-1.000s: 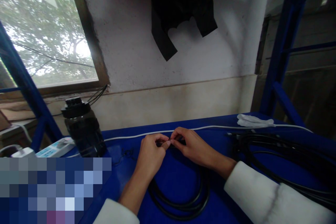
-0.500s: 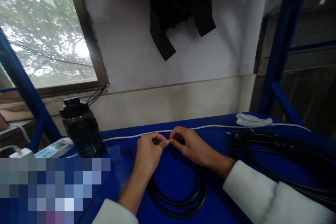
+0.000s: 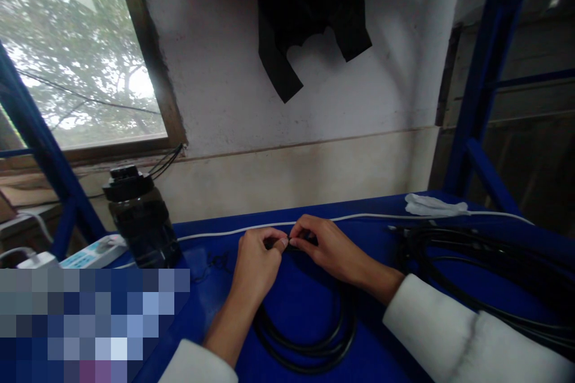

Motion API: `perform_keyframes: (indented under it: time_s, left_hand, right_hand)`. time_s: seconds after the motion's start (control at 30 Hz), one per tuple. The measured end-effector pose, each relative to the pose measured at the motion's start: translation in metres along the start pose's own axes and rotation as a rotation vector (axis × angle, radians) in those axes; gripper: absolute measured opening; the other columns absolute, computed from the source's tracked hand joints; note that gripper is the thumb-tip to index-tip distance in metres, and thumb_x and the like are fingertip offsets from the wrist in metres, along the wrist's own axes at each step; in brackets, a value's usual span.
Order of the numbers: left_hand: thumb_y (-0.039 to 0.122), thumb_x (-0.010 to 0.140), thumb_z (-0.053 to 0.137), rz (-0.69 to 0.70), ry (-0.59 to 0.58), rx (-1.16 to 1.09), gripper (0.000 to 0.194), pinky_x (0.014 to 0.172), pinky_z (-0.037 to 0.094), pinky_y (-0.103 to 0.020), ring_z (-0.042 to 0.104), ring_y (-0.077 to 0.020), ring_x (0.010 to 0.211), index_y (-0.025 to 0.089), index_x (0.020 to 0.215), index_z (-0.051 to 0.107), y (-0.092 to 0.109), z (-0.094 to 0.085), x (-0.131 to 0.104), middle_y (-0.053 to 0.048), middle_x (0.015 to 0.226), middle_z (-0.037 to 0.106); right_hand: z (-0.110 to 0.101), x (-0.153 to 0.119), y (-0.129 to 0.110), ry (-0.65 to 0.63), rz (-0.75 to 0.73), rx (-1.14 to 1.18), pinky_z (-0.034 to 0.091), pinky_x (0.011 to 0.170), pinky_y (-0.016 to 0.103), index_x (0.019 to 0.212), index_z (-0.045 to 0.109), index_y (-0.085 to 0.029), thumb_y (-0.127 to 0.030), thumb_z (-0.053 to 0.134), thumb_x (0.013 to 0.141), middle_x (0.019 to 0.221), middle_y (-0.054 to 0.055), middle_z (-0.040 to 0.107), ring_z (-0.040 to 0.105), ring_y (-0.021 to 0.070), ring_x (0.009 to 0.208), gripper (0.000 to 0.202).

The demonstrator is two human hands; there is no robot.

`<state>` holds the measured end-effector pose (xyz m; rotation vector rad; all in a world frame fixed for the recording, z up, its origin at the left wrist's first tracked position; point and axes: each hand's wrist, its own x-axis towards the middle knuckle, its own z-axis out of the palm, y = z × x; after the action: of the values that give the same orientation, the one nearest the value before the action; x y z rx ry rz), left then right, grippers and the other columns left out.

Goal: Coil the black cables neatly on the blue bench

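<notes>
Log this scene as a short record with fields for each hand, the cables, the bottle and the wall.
Left hand: fingers pinching a small dark piece, details unclear
Right hand: fingers pinching at the same spot
Near cable: black, looped on the blue surface
Right coil: black, larger
White cable: runs beyond both hands
Bottle: dark, standing left of the hands
Wall: dark item hanging

Trees (image 3: 72,30) seen through window (image 3: 101,99) at left, daylight admitted | wall (image 3: 215,84) coloured whitish above, cream below | blue posts (image 3: 478,96) and blue tabletop (image 3: 377,359) dimly lit
</notes>
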<state>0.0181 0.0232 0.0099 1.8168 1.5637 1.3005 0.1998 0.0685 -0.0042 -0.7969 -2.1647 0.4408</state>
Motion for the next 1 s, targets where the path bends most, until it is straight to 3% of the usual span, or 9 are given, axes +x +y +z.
perform_keyframes:
  time_s: [0.63,1.0]
  left_hand:
    - [0.013,0.091,0.064,0.093,0.037,0.022,0.012,0.087,0.050,-0.033,0.073,-0.0212,0.091,0.021,0.086,0.072,-0.0019,0.0048,-0.0003,-0.003,0.091,0.078]
    - [0.014,0.090,0.064,0.101,0.038,-0.025,0.013,0.084,0.051,-0.032,0.074,-0.0208,0.087,0.022,0.085,0.075,-0.0048,0.0048,0.0015,-0.002,0.087,0.079]
  right_hand:
    - [0.0009,0.0024,-0.0104,0.046,0.070,0.079,0.048,0.075,0.029,0.093,0.067,-0.019,-0.009,0.064,0.097,0.091,0.002,0.071,0.067,0.0176,0.083,0.011]
    - [0.0012,0.0011,-0.0081,0.051,0.014,0.038,0.048,0.085,0.031,0.098,0.068,-0.020,-0.011,0.066,0.098,0.097,0.003,0.070,0.066,0.0189,0.092,0.009]
